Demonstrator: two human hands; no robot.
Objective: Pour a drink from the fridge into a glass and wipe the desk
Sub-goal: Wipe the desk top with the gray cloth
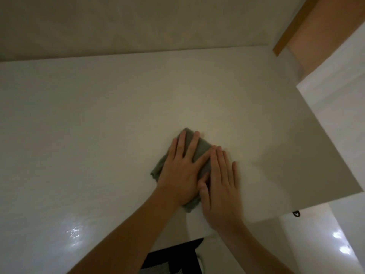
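Both hands flat, fingers spread, gripping nothing: left hand and right hand press grey-green cloth onto surface, mid-width, nearer front edge. Advice: keep even palm pressure, overlap strokes toward edges.

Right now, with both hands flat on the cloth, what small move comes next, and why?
Probably slide the cloth left across the desk. The left hand and right hand press it flat near the right side, and a wide stretch of desk lies to the left.
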